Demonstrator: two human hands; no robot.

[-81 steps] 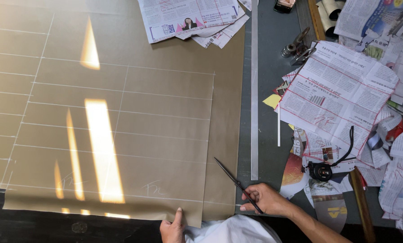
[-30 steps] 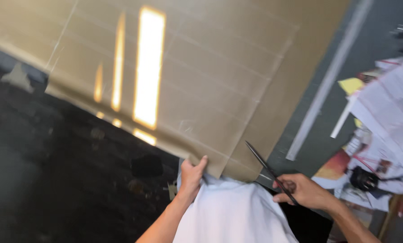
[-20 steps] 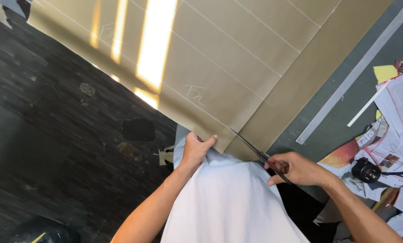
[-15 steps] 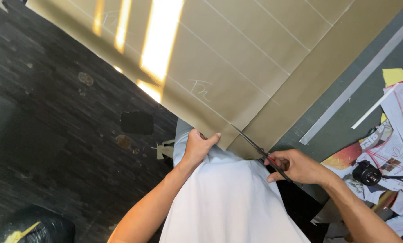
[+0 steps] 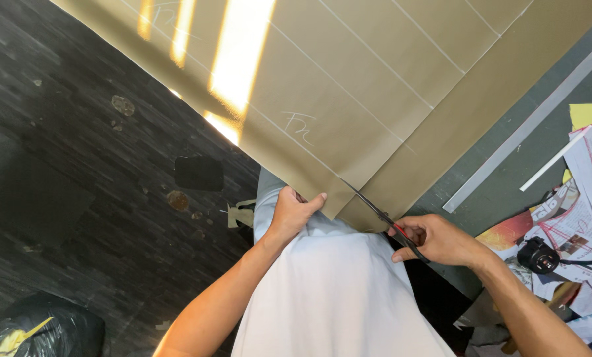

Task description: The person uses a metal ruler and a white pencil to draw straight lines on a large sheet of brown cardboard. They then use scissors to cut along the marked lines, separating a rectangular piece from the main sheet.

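Left hand: the left hand is closed on the near corner of the tan sheet, thumb on top and the other digits curled beneath the edge — it pinches the sheet where it overhangs the counter's near edge.

Right hand: the right hand is closed around the handles of the scissors, fingers through the loops.

Scissors: dark blades with a trace of red at the handle; the tip points up and left and meets the sheet's corner, right where a white chalk line runs out to the edge, just beside the left thumb.

Tan sheet: large and glossy, ruled with chalk lines and a small chalk scribble; it covers most of the counter and its near edge hangs out over the dark floor. Bright strips of reflected light cross it.

Counter, right side: a long pale metal ruler lies on the bare grey-green top — beside the sheet's right edge, apart from it. Further right, newspaper sheets, a yellow paper scrap and a small black round device with a cord.

Floor: a black bag at the lower left.
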